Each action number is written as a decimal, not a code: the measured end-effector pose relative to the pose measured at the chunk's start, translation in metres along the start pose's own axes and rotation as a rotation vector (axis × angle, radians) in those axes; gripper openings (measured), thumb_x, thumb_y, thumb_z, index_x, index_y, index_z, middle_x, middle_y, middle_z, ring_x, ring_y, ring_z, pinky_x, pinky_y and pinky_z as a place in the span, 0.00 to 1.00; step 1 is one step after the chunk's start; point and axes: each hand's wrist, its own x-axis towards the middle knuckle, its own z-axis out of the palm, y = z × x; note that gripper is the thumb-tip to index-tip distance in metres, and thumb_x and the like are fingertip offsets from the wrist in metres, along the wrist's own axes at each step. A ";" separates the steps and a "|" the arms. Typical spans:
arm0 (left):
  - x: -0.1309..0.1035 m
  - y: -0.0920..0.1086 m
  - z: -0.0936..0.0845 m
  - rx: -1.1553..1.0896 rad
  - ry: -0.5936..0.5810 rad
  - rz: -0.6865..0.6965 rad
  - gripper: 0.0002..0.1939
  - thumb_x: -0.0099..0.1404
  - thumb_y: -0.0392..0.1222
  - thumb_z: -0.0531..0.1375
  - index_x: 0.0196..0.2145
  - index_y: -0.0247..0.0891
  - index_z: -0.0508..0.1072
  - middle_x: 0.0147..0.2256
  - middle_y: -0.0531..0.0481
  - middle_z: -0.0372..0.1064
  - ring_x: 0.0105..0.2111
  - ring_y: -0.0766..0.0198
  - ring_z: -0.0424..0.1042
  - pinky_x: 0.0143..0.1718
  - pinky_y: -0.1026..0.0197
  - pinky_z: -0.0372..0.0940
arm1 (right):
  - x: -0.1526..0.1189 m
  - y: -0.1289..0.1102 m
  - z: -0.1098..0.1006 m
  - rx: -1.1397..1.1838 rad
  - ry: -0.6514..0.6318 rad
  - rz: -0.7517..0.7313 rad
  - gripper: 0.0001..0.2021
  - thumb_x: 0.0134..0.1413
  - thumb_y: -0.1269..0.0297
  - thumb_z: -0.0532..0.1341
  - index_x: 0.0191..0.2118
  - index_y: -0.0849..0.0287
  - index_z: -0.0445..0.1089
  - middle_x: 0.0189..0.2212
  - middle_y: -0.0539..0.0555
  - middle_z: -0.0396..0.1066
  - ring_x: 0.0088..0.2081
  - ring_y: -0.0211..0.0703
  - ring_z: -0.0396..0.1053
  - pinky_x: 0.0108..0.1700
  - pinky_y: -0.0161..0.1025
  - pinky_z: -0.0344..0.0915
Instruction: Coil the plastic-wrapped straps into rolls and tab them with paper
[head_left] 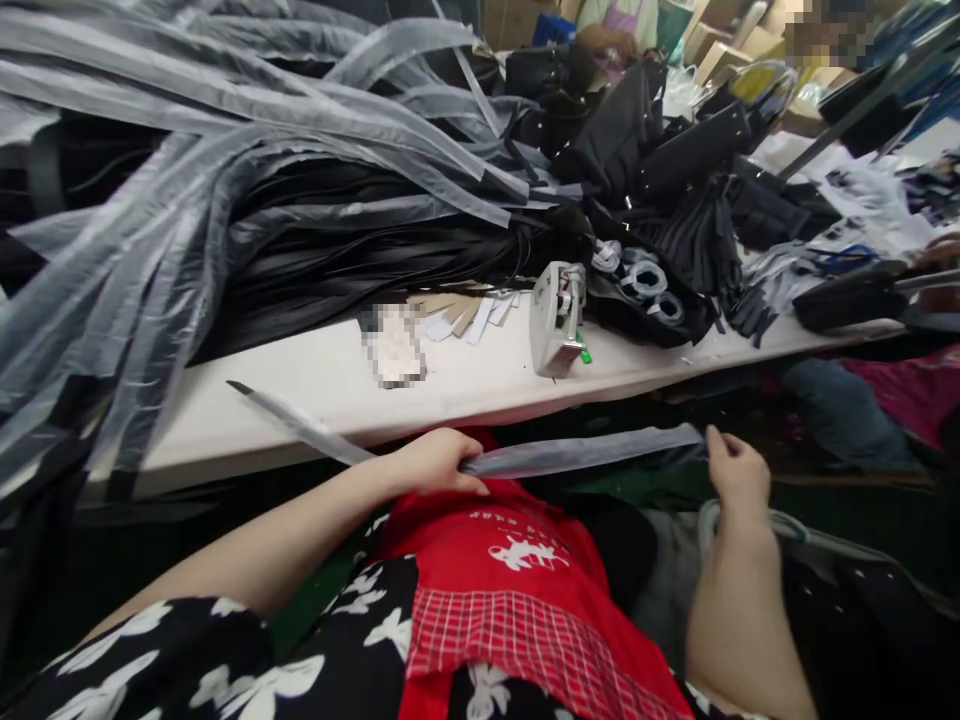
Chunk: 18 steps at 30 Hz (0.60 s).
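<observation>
A long strap in a clear plastic sleeve (592, 454) stretches between my two hands, above the red apron (540, 520). My left hand (442, 462) is closed around the strap, and the strap's dark-tipped tail runs out behind it over the table edge. At the other end, my right hand (735, 468) pinches the sleeve's end between thumb and fingers. Beyond my hands stands a small grey tape dispenser (556, 320) on the white table (300, 400). Paper slips (469, 316) lie to its left, beside a blurred-out item.
Plastic-sleeved straps (172, 220) and bare black straps (360, 250) are heaped across the table's left side. Black bags (690, 150) and rolls of clear tape (646, 280) lie to the right. Another person (615, 30) is at the far side. Black bags (862, 610) sit low at my right.
</observation>
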 end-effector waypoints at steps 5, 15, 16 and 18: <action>0.041 0.045 0.038 0.267 0.129 0.100 0.10 0.54 0.47 0.67 0.32 0.39 0.77 0.29 0.47 0.73 0.30 0.55 0.72 0.31 0.60 0.60 | -0.094 -0.081 0.071 0.289 -0.704 -0.532 0.22 0.62 0.51 0.53 0.53 0.59 0.69 0.49 0.61 0.71 0.50 0.51 0.69 0.52 0.45 0.65; 0.017 -0.009 -0.001 -0.391 -0.481 0.008 0.19 0.65 0.56 0.57 0.29 0.38 0.76 0.20 0.54 0.72 0.21 0.68 0.67 0.28 0.68 0.61 | -0.043 -0.051 0.059 0.056 -1.078 -0.424 0.18 0.56 0.51 0.59 0.34 0.62 0.78 0.31 0.55 0.77 0.34 0.47 0.72 0.37 0.37 0.65; 0.021 -0.006 0.001 -0.432 -0.490 0.010 0.20 0.66 0.56 0.56 0.29 0.38 0.76 0.20 0.54 0.72 0.20 0.69 0.66 0.28 0.68 0.61 | -0.048 -0.057 0.061 0.081 -1.144 -0.447 0.18 0.57 0.52 0.59 0.38 0.62 0.78 0.34 0.55 0.78 0.35 0.46 0.72 0.37 0.36 0.64; 0.033 0.005 0.006 -0.498 -0.497 0.028 0.20 0.66 0.57 0.55 0.31 0.38 0.76 0.21 0.54 0.72 0.19 0.69 0.65 0.26 0.67 0.61 | -0.066 -0.076 0.070 0.154 -1.284 -0.506 0.18 0.59 0.53 0.57 0.41 0.61 0.77 0.34 0.54 0.77 0.32 0.43 0.71 0.34 0.34 0.64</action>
